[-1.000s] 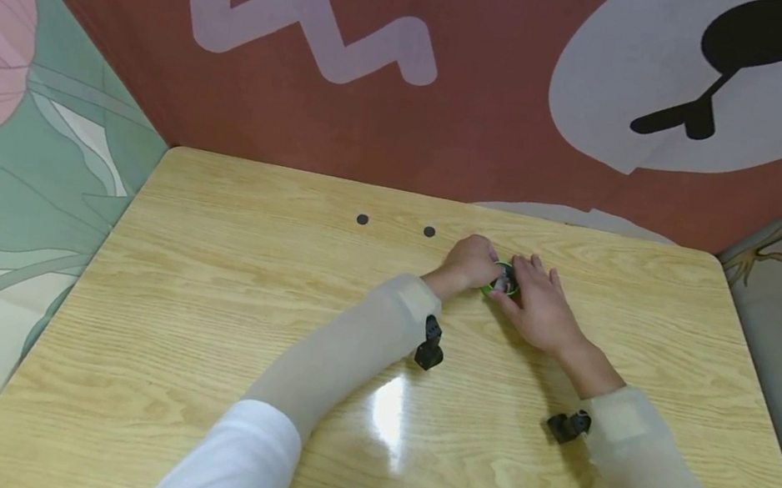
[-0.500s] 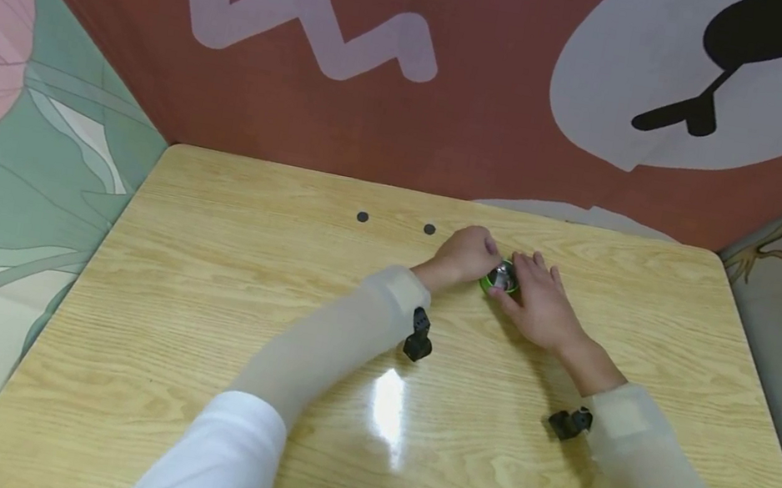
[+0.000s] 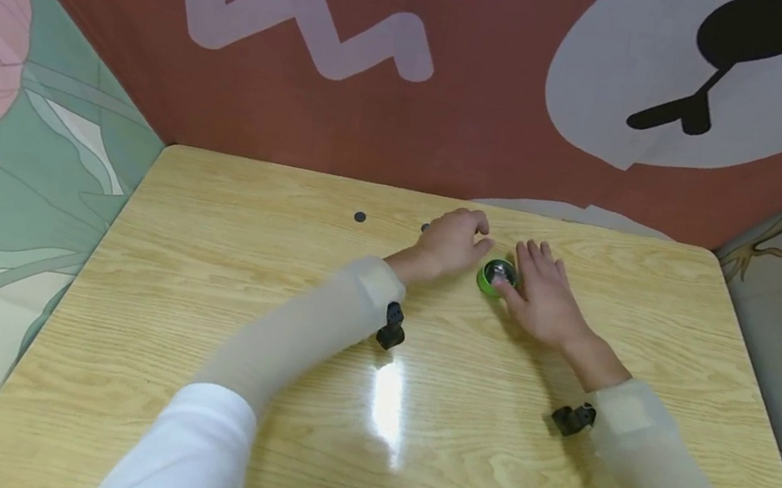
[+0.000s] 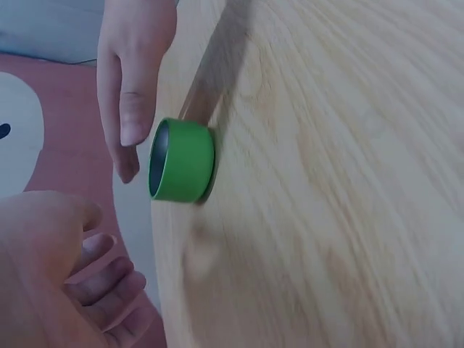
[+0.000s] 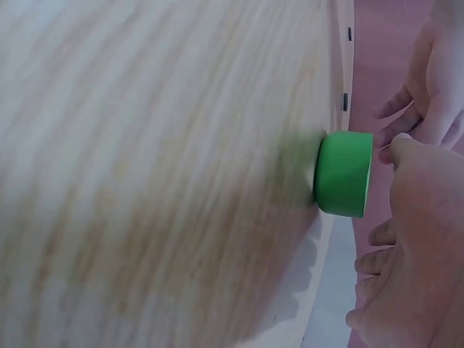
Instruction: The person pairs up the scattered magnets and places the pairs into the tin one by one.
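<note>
- Left wrist view: the cup (image 4: 187, 161) stands upright on the surface (image 4: 312, 188).
- Right hand (image 3: 545, 299) is just beside it, fingers straight, gripping nothing; whether its thumb touches the rim, I cannot tell.
- Left hand (image 3: 447, 244) is near but apart, fingers loosely bent round nothing.
- Placing the cup looks done, since neither hand grips it.
- Its shiny inside is too small to read, so what is left there stays unclear.

Green cup (image 4: 187, 161), two dark discs (image 3: 360, 217) on wood-grain table (image 3: 146, 309)
</note>
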Demonstrator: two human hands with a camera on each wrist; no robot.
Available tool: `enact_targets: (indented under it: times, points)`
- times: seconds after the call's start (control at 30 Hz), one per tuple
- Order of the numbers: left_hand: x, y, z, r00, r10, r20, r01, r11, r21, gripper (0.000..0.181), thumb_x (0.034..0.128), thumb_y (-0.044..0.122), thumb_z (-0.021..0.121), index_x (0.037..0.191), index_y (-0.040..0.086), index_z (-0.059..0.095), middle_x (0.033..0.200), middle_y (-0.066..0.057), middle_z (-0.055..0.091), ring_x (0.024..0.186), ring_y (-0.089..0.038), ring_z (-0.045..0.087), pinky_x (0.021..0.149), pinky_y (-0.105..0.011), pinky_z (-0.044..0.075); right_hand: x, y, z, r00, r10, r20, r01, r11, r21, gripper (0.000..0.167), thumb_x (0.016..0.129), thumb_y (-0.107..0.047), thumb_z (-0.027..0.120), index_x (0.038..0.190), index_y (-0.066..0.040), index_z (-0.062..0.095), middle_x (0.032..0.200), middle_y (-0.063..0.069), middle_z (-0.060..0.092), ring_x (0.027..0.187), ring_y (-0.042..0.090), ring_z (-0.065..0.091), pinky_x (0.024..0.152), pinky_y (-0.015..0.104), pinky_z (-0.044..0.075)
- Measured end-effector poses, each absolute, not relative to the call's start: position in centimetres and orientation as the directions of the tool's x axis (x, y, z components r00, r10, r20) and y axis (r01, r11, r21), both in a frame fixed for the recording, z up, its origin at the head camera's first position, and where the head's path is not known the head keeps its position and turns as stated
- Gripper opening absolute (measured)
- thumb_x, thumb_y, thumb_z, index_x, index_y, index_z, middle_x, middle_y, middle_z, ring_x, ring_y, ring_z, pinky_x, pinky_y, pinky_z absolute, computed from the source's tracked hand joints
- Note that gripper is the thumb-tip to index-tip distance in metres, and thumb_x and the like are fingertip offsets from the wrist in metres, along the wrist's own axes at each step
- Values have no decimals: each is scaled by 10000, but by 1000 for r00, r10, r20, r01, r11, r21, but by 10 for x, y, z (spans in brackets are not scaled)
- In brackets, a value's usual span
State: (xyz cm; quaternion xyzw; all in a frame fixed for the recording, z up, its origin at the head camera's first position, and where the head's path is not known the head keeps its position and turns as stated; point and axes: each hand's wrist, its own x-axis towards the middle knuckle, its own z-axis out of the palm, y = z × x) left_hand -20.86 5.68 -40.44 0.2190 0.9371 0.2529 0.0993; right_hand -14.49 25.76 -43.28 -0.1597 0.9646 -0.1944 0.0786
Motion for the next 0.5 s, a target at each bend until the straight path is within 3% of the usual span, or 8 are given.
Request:
enact_targets:
  times: [0.2, 0.5]
  points:
    - [-209, 46, -401, -877, 478, -42, 418, 804, 423, 410, 1057, 427, 532, 1362, 162, 601, 1360, -8, 611, 1288, -221, 536, 1073, -430, 427, -148, 258, -427, -940, -329, -91, -270, 879, -392, 820, 1083, -487, 413, 1586, 88, 115, 1616, 370, 86, 1514, 499, -15, 1192, 661, 15]
    - [-210, 27, -403, -869, 492, -50, 453, 833, 318, 486, 1052, 458, 527, 1429, 152, 551, 1438, -37, 551, 1366, -253, 464, 1122, -454, 376, -154, 257, -419, -942, -324, -93, -267, 885, -381, 814, 1084, -489, 407, 1596, 68, 104, 1632, 343, 82, 1527, 464, -33, 1201, 642, 0]
